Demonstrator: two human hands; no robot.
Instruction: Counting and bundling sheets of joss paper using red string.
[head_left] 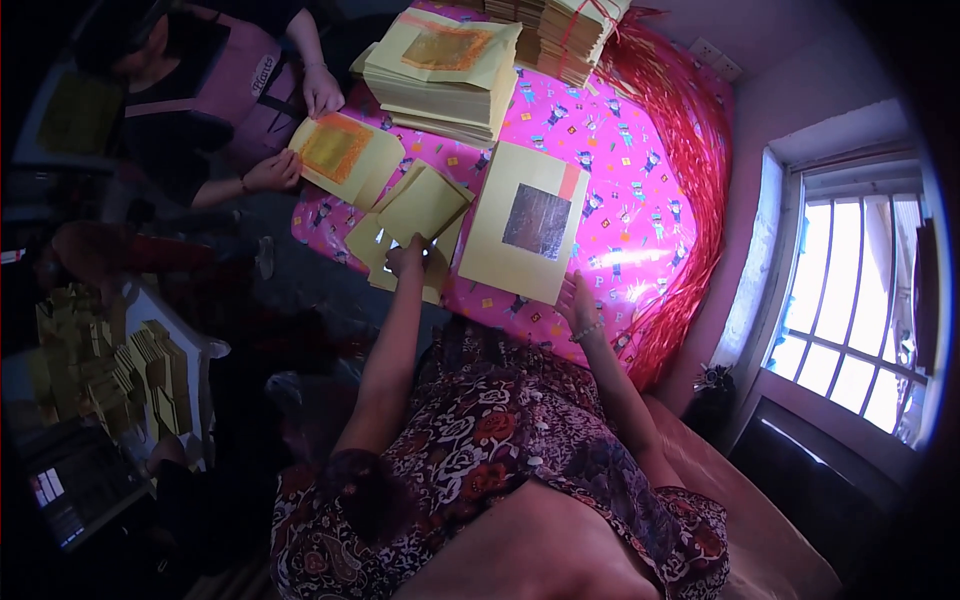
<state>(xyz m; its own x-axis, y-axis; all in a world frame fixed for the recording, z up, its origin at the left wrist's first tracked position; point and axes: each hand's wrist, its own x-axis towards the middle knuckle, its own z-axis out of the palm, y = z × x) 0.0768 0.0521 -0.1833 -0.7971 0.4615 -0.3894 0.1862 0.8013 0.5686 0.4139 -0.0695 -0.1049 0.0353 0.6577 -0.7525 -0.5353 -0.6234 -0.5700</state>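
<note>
My left hand [408,256] rests on a loose pile of folded yellow paper sheets [415,215] at the near left of the pink patterned table [620,200]; fingers bent, pinching a sheet. My right hand [580,305] lies at the near edge of a stack of yellow paper with a silver foil square [525,222], touching its lower right corner. Across the table, another person's two hands [275,170] hold a yellow sheet with a gold foil square [338,150].
A tall stack of yellow gold-foil sheets [445,75] stands at the far side, with tied bundles [575,35] behind it. Red string strands [690,150] hang along the table's right edge. More folded paper bundles [140,375] sit at the left. A window [850,300] is on the right.
</note>
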